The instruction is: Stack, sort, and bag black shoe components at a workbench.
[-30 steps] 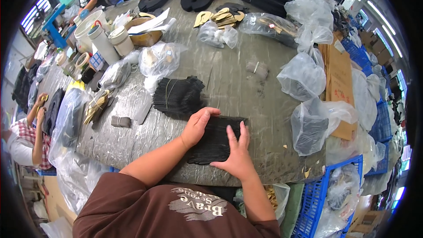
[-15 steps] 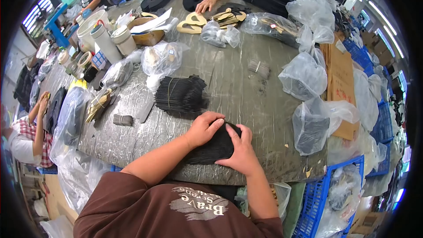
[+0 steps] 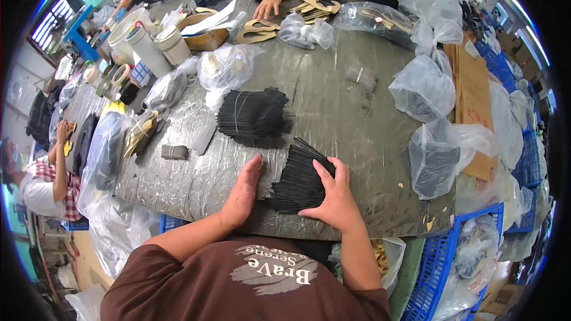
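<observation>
1. Black thin strips lie in a fanned stack (image 3: 297, 178) on the grey tabletop (image 3: 345, 125), pressed between both hands at its near edge.
2. The left hand (image 3: 242, 193) lies flat with fingers straight and together, its inner edge against the stack's left side; it grips nothing.
3. The right hand (image 3: 336, 193) rests on the stack's right side, fingers spread and slightly bent over the strips, thumb toward the left hand; it is open and presses rather than closes around them.
4. Just beyond both hands sits a second bundle of black strips (image 3: 253, 116), tied around the middle, apart from the stack.
5. Right of the right hand lie clear plastic bags (image 3: 440, 154) with dark contents.
6. Left of the left hand lies a small grey roll (image 3: 174, 151).
</observation>
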Available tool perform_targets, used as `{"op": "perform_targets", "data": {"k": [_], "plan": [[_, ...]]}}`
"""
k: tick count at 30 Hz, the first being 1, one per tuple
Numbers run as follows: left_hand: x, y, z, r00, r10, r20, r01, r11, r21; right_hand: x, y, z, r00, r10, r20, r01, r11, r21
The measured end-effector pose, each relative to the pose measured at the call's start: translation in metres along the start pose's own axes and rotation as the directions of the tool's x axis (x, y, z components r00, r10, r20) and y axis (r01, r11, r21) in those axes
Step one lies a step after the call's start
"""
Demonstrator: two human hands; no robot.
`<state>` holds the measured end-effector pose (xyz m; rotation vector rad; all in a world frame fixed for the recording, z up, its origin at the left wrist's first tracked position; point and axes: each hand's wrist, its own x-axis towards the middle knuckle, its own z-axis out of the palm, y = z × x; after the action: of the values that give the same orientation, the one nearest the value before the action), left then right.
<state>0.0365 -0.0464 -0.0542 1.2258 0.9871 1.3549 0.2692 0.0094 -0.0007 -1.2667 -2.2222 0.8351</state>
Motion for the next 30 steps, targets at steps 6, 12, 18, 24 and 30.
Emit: {"op": "perform_targets", "data": {"k": [6, 12, 18, 24, 30], "plan": [[0.026, 0.008, 0.028, 0.989, 0.057, 0.136, -0.099, 0.94, 0.326, -0.001, -0.003, 0.004, 0.997, -0.073, -0.006, 0.073, 0.995, -0.062], [0.096, 0.017, 0.02, 0.891, 0.248, 0.381, -0.451, 0.384, 0.806, -0.003, -0.003, 0.003, 0.992, -0.125, 0.029, 0.127, 0.99, -0.061], [0.106, 0.034, 0.01, 0.899, -0.131, 0.418, -0.264, 0.602, 0.754, -0.014, -0.003, 0.0, 0.992, -0.111, 0.056, 0.115, 0.991, -0.066], [0.1, 0.021, 0.007, 0.99, -0.111, 0.083, 0.024, 0.727, 0.686, -0.017, -0.004, 0.001, 0.989, -0.131, 0.066, 0.134, 0.99, -0.047], [0.104, 0.015, 0.016, 0.971, -0.238, 0.039, 0.165, 0.773, 0.612, -0.019, -0.004, -0.001, 0.985, -0.141, 0.1, 0.146, 0.988, -0.041]]}}
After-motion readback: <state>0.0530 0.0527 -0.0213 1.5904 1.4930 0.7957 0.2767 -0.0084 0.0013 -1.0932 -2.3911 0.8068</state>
